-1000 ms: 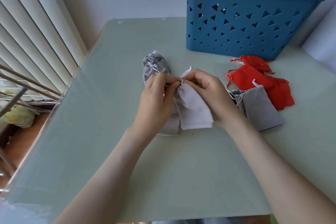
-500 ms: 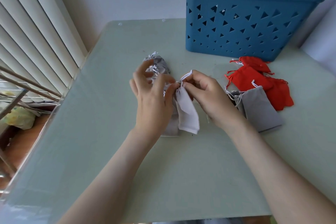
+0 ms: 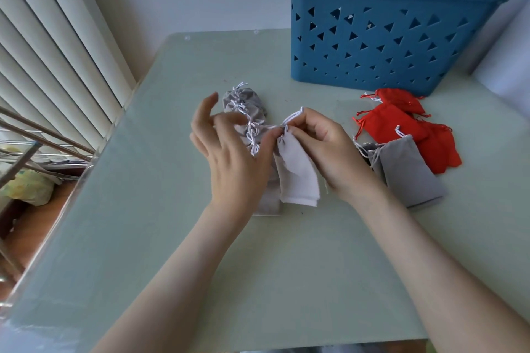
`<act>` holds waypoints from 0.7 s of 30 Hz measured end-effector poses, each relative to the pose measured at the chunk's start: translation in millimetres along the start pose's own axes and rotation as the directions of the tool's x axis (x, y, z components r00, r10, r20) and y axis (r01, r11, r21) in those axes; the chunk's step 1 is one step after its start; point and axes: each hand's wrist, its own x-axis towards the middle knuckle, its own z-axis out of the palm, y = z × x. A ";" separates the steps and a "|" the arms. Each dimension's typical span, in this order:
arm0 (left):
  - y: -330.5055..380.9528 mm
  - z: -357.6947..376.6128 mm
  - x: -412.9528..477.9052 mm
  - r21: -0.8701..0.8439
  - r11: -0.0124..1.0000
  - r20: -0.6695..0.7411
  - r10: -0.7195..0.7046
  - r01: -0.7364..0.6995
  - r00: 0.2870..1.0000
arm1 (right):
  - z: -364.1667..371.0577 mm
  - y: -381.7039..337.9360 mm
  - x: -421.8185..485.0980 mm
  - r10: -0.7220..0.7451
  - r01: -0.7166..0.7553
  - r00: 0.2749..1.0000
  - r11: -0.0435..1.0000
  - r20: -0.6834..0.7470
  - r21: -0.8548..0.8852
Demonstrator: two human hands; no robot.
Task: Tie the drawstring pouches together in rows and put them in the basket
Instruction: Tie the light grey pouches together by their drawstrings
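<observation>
A row of grey drawstring pouches (image 3: 243, 106), joined by knotted white cords, lies at the table's middle. A light grey pouch (image 3: 298, 175) hangs from its white drawstring, lifted just above the table. My right hand (image 3: 324, 149) pinches that drawstring at the pouch's mouth. My left hand (image 3: 229, 152) pinches the cord beside it between thumb and forefinger, with its other fingers spread up over the tied row. Loose grey pouches (image 3: 407, 172) and several red pouches (image 3: 401, 126) lie to the right. The blue basket (image 3: 381, 46) stands behind them.
The pale green table (image 3: 258, 266) has bare surface in front of my arms. Vertical blinds (image 3: 51, 51) hang at the left, beyond the table's left edge. A metal rack (image 3: 25, 137) and floor show below that edge.
My left hand's outer fingers have lifted and spread wider. The light grey pouch hangs a little further from the tied row, with more drawstring drawn out between my hands.
</observation>
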 end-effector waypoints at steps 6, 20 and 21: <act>-1.8 3.6 -2.6 -0.011 1.000 0.086 -0.005 0.006 0.996 | 1.2 1.7 0.3 -0.011 0.011 1.000 1.000 0.023 -0.007; -11.8 -1.7 4.9 0.163 0.930 0.022 0.331 -0.330 0.943 | -6.9 4.5 2.5 0.023 -0.059 0.985 0.976 -0.173 -0.210; -11.0 -0.9 4.0 0.138 0.943 0.023 0.301 -0.302 0.953 | -6.0 4.9 2.8 0.026 -0.065 0.984 0.974 -0.177 -0.218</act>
